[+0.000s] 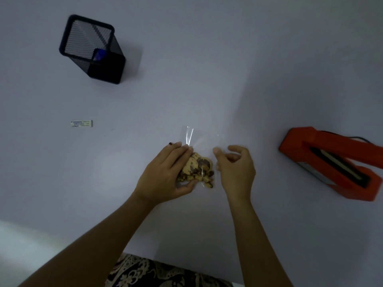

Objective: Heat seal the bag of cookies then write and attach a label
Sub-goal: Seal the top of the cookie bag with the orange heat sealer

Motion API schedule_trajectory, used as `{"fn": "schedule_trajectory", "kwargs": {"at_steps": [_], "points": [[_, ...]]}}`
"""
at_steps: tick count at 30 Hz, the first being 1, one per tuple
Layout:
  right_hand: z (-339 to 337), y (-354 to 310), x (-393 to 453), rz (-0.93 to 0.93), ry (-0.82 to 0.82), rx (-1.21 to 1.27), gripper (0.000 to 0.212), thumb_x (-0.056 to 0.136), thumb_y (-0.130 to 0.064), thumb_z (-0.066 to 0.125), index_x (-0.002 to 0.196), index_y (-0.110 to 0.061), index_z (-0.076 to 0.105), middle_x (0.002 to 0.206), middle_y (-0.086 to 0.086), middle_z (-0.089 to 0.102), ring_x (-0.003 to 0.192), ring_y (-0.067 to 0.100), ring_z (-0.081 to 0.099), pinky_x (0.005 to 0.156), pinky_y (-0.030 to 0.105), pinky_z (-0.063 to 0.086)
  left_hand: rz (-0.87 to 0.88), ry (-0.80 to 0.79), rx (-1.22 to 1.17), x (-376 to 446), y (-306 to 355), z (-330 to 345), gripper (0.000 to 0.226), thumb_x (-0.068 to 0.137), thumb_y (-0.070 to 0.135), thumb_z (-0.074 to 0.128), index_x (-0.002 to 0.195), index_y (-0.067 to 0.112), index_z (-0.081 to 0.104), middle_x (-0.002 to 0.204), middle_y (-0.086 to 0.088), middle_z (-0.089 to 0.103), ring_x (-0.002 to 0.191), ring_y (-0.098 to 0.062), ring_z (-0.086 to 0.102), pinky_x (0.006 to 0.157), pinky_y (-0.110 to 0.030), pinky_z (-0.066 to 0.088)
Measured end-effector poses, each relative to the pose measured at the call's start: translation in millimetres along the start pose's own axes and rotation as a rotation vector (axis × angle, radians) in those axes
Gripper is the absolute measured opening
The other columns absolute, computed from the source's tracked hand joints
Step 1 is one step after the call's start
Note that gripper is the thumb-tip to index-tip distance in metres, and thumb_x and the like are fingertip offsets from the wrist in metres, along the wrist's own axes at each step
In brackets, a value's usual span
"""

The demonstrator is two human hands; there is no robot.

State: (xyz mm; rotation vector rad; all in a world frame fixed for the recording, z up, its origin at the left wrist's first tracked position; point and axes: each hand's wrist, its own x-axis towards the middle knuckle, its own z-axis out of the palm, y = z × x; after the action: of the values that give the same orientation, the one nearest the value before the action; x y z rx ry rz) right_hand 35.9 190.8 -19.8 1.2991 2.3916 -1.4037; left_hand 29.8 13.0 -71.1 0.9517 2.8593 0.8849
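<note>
A clear plastic bag of cookies point(200, 168) lies on the white table in front of me, its empty open end point(199, 137) pointing away. My left hand point(165, 172) grips the bag's left side, fingers over the cookies and thumb under the near edge. My right hand point(236, 166) pinches the bag's right edge between thumb and curled fingers. An orange heat sealer point(331, 162) stands at the right with its arm raised. A small white label point(81, 123) lies flat at the left.
A black mesh pen holder point(93, 48) stands at the back left with a blue item inside. The table's near edge point(186, 262) runs just above my patterned clothing at the bottom.
</note>
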Motion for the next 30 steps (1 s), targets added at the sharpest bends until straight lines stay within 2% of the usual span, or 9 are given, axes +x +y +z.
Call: {"fn": "schedule_trajectory", "kwargs": {"at_steps": [3, 6, 10, 15, 19, 23, 25, 27, 30], "points": [[0.0, 2.9, 2.6, 0.052, -0.052, 0.049, 0.027, 0.075, -0.034, 0.079, 0.096, -0.021, 0.067, 0.083, -0.006, 0.071, 0.080, 0.015, 0.069, 0.079, 0.033, 0.057, 0.006, 0.006, -0.002, -1.2, -0.8, 0.4, 0.071, 0.082, 0.053, 0.061, 0.129, 0.001, 0.056, 0.128, -0.014, 0.060, 0.125, -0.028, 0.051, 0.109, -0.037, 0.040], [-2.9, 4.5, 4.3, 0.081, -0.099, 0.133, 0.013, 0.077, -0.020, 0.077, 0.089, -0.022, 0.073, 0.086, -0.006, 0.073, 0.082, 0.010, 0.068, 0.082, 0.030, 0.056, 0.002, 0.007, -0.016, -0.4, 0.0, 0.6, 0.071, 0.083, 0.054, 0.061, 0.130, 0.002, 0.055, 0.128, -0.014, 0.059, 0.125, -0.028, 0.050, 0.108, -0.038, 0.041], [-10.6, 6.1, 3.0, 0.087, -0.124, 0.234, 0.013, 0.081, -0.012, 0.073, 0.088, -0.023, 0.074, 0.087, -0.007, 0.074, 0.080, 0.005, 0.067, 0.081, 0.024, 0.054, -0.004, -0.014, -0.074, 0.7, 0.1, -4.4, 0.068, 0.085, 0.052, 0.063, 0.133, 0.005, 0.053, 0.132, -0.013, 0.055, 0.124, -0.026, 0.050, 0.104, -0.041, 0.044], [-18.6, 9.6, 4.2, 0.127, -0.236, 0.415, 0.016, 0.086, 0.000, 0.065, 0.101, -0.003, 0.071, 0.081, 0.006, 0.072, 0.071, 0.008, 0.070, 0.069, 0.021, 0.057, -0.385, 0.084, -0.340, 16.0, 9.4, -15.3, 0.060, 0.089, 0.039, 0.063, 0.139, 0.013, 0.042, 0.138, -0.008, 0.042, 0.128, -0.015, 0.040, 0.104, -0.027, 0.040], [-27.8, 17.4, 5.3, 0.166, -0.284, 0.523, 0.014, 0.088, -0.001, 0.063, 0.100, -0.004, 0.070, 0.083, 0.010, 0.073, 0.079, 0.017, 0.072, 0.073, 0.026, 0.058, -0.489, 0.032, -0.367, 41.9, 13.6, -15.1, 0.048, 0.086, 0.042, 0.063, 0.125, 0.015, 0.058, 0.116, -0.003, 0.058, 0.101, -0.014, 0.055, 0.091, -0.040, 0.051], [-37.4, 23.9, -2.3, 0.189, -0.288, 0.623, 0.011, 0.089, -0.003, 0.063, 0.095, -0.008, 0.070, 0.091, 0.013, 0.073, 0.091, 0.025, 0.071, 0.083, 0.033, 0.058, -0.664, 0.010, -0.544, 53.0, 23.0, -18.8, 0.060, 0.078, 0.041, 0.073, 0.128, 0.017, 0.051, 0.101, 0.006, 0.057, 0.081, -0.006, 0.054, 0.080, -0.026, 0.049], [-47.2, 22.4, -10.5, 0.189, -0.294, 0.676, 0.010, 0.090, -0.003, 0.062, 0.095, -0.006, 0.069, 0.088, 0.013, 0.073, 0.087, 0.022, 0.072, 0.076, 0.027, 0.059, -0.636, -0.063, -0.546, 57.0, 27.9, -20.0, 0.039, 0.083, 0.040, 0.068, 0.116, 0.019, 0.060, 0.095, 0.010, 0.059, 0.082, -0.004, 0.056, 0.083, -0.024, 0.048], [-59.8, 21.9, -17.5, 0.181, -0.276, 0.701, 0.009, 0.090, -0.003, 0.061, 0.095, -0.005, 0.069, 0.087, 0.012, 0.073, 0.086, 0.022, 0.073, 0.074, 0.026, 0.059, -0.598, -0.122, -0.621, 62.4, 35.0, -20.9, 0.019, 0.089, 0.033, 0.063, 0.099, 0.017, 0.068, 0.096, 0.006, 0.064, 0.088, -0.007, 0.060, 0.078, -0.010, 0.046], [-85.5, 27.7, -22.0, 0.163, -0.219, 0.759, 0.010, 0.090, -0.002, 0.061, 0.093, -0.004, 0.070, 0.093, 0.017, 0.071, 0.090, 0.026, 0.072, 0.080, 0.032, 0.059, -0.607, -0.179, -0.802, 73.2, 54.6, -20.7, 0.017, 0.093, 0.025, 0.060, 0.096, 0.012, 0.069, 0.099, -0.001, 0.070, 0.091, -0.010, 0.063, 0.075, -0.007, 0.045]]}}
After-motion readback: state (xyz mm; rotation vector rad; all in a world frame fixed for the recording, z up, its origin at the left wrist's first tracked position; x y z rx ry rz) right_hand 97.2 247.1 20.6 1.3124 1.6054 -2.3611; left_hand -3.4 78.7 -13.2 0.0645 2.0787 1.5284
